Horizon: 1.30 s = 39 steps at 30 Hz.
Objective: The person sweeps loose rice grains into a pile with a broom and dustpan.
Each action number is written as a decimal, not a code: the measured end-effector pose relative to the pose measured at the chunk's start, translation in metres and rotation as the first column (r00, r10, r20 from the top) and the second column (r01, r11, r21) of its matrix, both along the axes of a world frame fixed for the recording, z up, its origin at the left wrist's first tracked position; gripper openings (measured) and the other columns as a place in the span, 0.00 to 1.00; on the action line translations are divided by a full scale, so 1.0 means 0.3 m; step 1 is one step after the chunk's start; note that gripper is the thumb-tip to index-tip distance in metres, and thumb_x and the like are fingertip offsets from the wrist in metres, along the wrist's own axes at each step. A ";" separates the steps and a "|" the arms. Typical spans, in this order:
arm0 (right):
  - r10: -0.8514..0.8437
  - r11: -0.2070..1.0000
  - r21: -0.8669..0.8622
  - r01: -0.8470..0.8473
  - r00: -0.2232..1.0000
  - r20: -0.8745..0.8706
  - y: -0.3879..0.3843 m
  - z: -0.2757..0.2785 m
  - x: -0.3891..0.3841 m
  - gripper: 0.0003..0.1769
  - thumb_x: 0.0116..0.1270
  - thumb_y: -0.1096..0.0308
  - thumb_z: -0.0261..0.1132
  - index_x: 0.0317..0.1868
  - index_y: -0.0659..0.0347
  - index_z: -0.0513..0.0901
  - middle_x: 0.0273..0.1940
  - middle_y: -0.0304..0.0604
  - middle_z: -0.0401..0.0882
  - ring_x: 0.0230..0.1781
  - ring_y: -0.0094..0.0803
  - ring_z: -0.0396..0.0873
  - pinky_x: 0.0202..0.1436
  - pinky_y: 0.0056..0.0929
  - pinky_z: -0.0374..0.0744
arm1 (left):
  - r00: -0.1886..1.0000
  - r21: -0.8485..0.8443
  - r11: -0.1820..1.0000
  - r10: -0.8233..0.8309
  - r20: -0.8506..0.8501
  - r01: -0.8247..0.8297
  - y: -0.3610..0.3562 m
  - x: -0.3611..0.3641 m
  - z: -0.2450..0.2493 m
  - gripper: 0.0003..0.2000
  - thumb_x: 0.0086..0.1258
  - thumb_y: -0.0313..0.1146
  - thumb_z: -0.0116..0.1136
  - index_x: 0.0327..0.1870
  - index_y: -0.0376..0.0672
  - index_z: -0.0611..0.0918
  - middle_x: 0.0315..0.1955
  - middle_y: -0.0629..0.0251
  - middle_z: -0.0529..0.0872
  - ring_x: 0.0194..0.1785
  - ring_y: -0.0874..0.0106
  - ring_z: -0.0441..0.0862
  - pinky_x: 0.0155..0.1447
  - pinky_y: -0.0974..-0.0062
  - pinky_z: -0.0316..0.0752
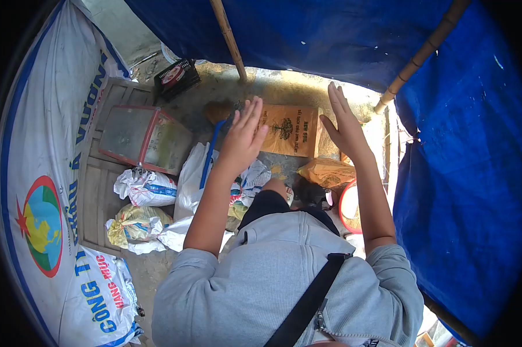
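My left hand is raised in front of me, its fingers stretched out and nothing in it. Level with it on the other side is my right hand, also held up flat, with the thumb apart from the fingers. Below and between them a brown bag printed "NEW SOIL" with a dark tree lies on the ground. Both hands overlap its edges in the view, but I cannot see either touching it. A second brown bag sits nearer my body, below the right hand.
Left of me stand a red-framed clear box, a black crate and tied sacks. A red-rimmed basin is by my right forearm. Blue tarpaulin, bamboo poles and a white printed banner surround the space.
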State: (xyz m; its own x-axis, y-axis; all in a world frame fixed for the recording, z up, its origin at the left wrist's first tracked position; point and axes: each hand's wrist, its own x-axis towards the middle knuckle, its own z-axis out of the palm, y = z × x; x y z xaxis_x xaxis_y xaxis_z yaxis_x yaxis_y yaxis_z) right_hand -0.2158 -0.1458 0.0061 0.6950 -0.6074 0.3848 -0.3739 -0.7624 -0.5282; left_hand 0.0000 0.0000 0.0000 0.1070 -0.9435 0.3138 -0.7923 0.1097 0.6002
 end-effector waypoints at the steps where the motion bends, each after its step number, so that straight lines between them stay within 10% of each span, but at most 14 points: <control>1: -0.018 1.000 0.021 0.018 1.000 -0.007 0.011 -0.007 -0.004 0.37 0.63 0.73 0.59 0.69 0.55 0.51 0.69 0.51 0.51 0.70 0.46 0.48 0.69 0.38 0.57 | 0.999 0.016 0.999 0.038 -0.012 -0.038 0.025 0.012 -0.003 0.26 0.71 0.36 0.43 0.68 0.41 0.56 0.66 0.53 0.58 0.71 0.59 0.51 0.72 0.63 0.43; 23: -0.461 0.886 -0.004 0.463 0.884 0.077 -0.226 -0.133 -0.440 0.33 0.66 0.67 0.55 0.68 0.64 0.52 0.68 0.54 0.52 0.71 0.44 0.48 0.70 0.34 0.52 | 0.997 0.089 0.995 0.048 0.053 -0.052 -0.286 0.014 -0.092 0.25 0.72 0.37 0.42 0.67 0.39 0.57 0.67 0.55 0.58 0.71 0.60 0.50 0.72 0.64 0.43; 31: -0.280 0.958 0.084 0.274 0.958 0.068 -0.292 -0.155 -0.239 0.34 0.66 0.65 0.56 0.68 0.66 0.52 0.68 0.55 0.51 0.71 0.46 0.45 0.70 0.36 0.52 | 0.978 -0.024 0.982 0.188 0.093 -0.186 -0.261 0.068 -0.016 0.26 0.71 0.37 0.43 0.67 0.41 0.57 0.67 0.55 0.59 0.71 0.60 0.50 0.72 0.65 0.43; 39: 0.261 0.959 0.099 -0.266 0.964 0.056 -0.286 -0.167 0.437 0.34 0.64 0.68 0.57 0.68 0.63 0.53 0.68 0.56 0.50 0.71 0.46 0.46 0.70 0.35 0.55 | 0.865 -0.005 0.865 0.503 0.000 -0.503 0.021 0.403 -0.134 0.26 0.70 0.38 0.45 0.67 0.42 0.58 0.66 0.52 0.60 0.70 0.58 0.53 0.69 0.69 0.50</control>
State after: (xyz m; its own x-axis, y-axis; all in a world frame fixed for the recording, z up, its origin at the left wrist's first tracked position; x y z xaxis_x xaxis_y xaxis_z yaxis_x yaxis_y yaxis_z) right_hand -0.0846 -0.2316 -0.0441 0.8204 -0.4433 0.3610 -0.1426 -0.7702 -0.6216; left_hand 0.1210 0.0063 -0.0402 0.5658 -0.7606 0.3185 -0.7418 -0.3008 0.5993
